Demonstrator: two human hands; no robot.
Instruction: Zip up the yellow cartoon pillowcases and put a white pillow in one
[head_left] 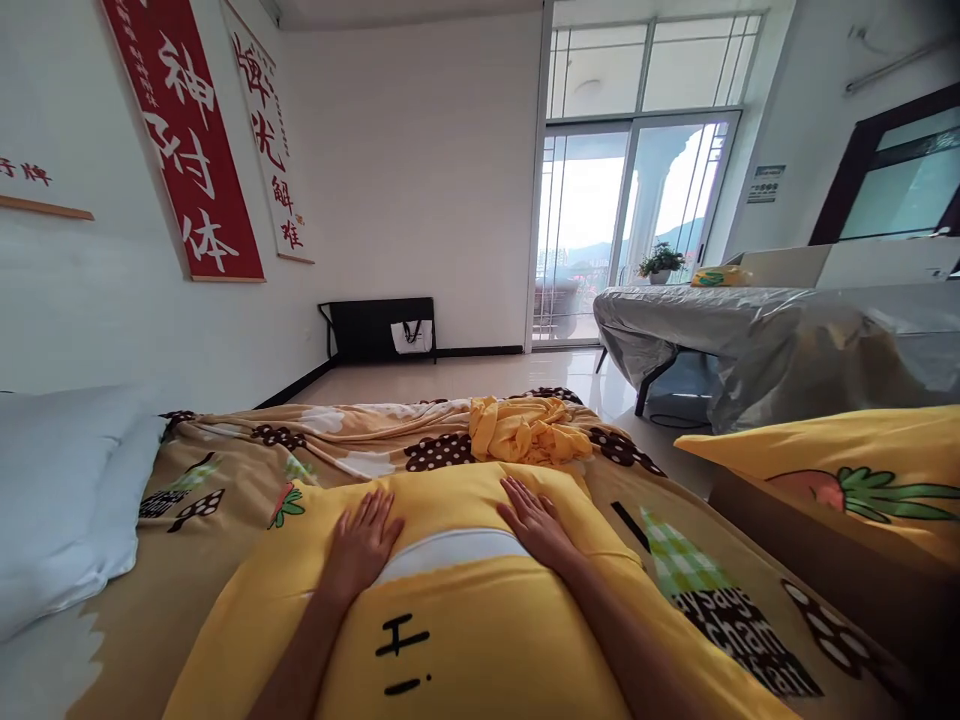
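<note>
A plump yellow pillow (pixel 465 610) with black lettering lies on the patterned bedspread (pixel 225 480) right in front of me. My left hand (pixel 365 540) rests flat on its upper left part, fingers stretched out. My right hand (pixel 536 520) lies flat on its upper right part, fingers also extended. Between the hands a white strip of the inner pillow (pixel 450 552) shows. Neither hand grips anything.
A crumpled yellow cloth (pixel 525 430) lies at the far end of the bed. A white pillow (pixel 60 490) sits at left, a carrot-print yellow pillow (pixel 847 475) at right. A grey-covered table (pixel 757 335) stands beyond, by the glass balcony doors (pixel 630 220).
</note>
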